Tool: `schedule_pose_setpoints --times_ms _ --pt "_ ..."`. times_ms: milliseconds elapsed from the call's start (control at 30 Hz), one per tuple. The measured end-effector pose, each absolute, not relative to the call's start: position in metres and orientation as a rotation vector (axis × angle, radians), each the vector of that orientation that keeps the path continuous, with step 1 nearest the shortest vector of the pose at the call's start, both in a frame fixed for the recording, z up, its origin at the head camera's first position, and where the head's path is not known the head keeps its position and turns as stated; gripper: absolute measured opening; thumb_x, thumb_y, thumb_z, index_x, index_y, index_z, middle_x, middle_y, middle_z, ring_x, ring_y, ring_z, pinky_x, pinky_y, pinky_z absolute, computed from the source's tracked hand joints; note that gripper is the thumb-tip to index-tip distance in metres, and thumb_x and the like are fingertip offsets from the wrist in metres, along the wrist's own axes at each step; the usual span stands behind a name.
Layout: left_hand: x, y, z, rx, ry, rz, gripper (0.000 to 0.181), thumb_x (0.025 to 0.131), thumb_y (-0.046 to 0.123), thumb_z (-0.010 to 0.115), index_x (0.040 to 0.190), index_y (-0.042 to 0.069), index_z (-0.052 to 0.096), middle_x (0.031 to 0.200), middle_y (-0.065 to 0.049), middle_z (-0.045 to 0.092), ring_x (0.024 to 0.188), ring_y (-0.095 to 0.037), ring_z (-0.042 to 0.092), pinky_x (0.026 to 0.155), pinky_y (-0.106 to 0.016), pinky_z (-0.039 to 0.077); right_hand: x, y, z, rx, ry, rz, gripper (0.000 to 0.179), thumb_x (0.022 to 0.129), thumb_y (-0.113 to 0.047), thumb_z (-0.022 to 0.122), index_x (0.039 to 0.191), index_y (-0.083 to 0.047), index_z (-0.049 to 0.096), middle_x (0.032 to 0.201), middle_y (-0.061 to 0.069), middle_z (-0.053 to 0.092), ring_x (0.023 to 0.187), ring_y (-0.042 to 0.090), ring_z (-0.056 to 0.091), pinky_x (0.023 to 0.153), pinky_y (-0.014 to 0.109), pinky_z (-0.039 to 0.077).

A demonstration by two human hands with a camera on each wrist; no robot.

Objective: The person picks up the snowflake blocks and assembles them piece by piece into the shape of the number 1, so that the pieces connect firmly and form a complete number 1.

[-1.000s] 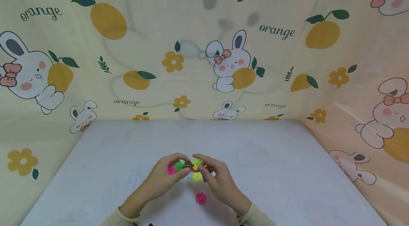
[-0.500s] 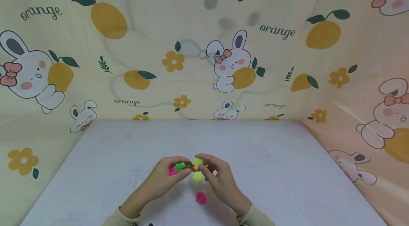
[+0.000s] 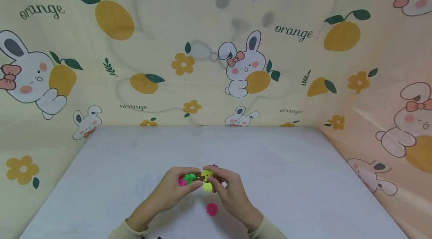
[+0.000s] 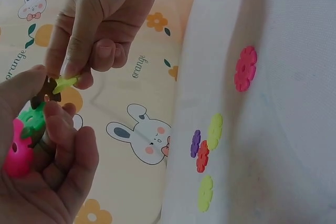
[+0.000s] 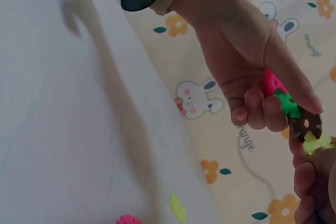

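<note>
My left hand (image 3: 170,188) grips a short row of notched plastic snowflake discs: a pink disc (image 4: 19,148), a green disc (image 4: 32,120) and a brown disc (image 4: 42,92). Between thumb and fingertips, my right hand (image 3: 234,192) pinches a yellow disc (image 4: 65,84). This yellow disc meets the edge of the brown one; how deep the notches sit in each other is hidden by the fingers. Both hands are above the white table, fingertips close together. In the right wrist view the green disc (image 5: 288,104) joins the brown disc (image 5: 307,124).
On the white tabletop (image 3: 287,194) lie a loose pink disc (image 3: 212,209), a purple disc (image 4: 195,144), a red disc (image 4: 202,157) and two yellow discs, one nearer the pink disc (image 4: 245,68). A cloth printed with rabbits and oranges (image 3: 202,25) hangs around the table.
My right hand has shifted slightly left, bringing its yellow disc closer over the brown one. A purple disc now shows behind the right fingers. The left hand has hardly moved.
</note>
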State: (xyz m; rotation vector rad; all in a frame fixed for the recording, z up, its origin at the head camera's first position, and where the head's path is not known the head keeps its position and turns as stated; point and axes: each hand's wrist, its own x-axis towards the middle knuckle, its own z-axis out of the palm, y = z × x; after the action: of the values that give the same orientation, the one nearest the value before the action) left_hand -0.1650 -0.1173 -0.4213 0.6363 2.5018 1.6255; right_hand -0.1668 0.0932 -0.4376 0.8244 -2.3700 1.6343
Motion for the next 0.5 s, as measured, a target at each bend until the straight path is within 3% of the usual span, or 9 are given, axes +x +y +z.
schedule_pose_setpoints --times_ms 267,400,500 --pt "-0.1644 -0.1182 -0.4189 0.617 2.493 1.610 0.030 0.099 0.033 0.065 0.114 0.009 0.075 0.083 0.001 0.064 0.068 -0.002 0.045 0.061 -0.020 0.043 -0.1699 0.0948 -0.4368 0.834 -2.356 1.761 0.030 0.100 -0.011 0.063 0.129 -0.005 0.065 0.084 0.018 0.067 0.060 0.004 0.056 0.060 0.023 0.052" --pt "-0.1645 -0.1184 -0.4188 0.619 2.500 1.585 0.028 0.100 0.035 0.063 0.112 0.013 0.075 0.094 -0.002 0.070 0.068 -0.003 0.044 0.062 -0.022 0.044 -0.1712 0.0956 -0.4359 0.805 -2.329 1.864 0.032 0.099 -0.009 0.063 0.130 -0.002 0.062 0.082 0.028 0.063 0.061 0.005 0.055 0.061 0.025 0.054" --pt "-0.1641 -0.1187 -0.4191 0.624 2.506 1.572 0.027 0.101 0.035 0.062 0.112 0.014 0.074 0.099 -0.003 0.071 0.067 -0.003 0.046 0.061 -0.022 0.045 -0.1719 0.0961 -0.4361 0.793 -2.319 1.908 0.028 0.099 -0.008 0.063 0.126 -0.001 0.063 0.084 0.028 0.065 0.062 0.005 0.055 0.060 0.026 0.054"
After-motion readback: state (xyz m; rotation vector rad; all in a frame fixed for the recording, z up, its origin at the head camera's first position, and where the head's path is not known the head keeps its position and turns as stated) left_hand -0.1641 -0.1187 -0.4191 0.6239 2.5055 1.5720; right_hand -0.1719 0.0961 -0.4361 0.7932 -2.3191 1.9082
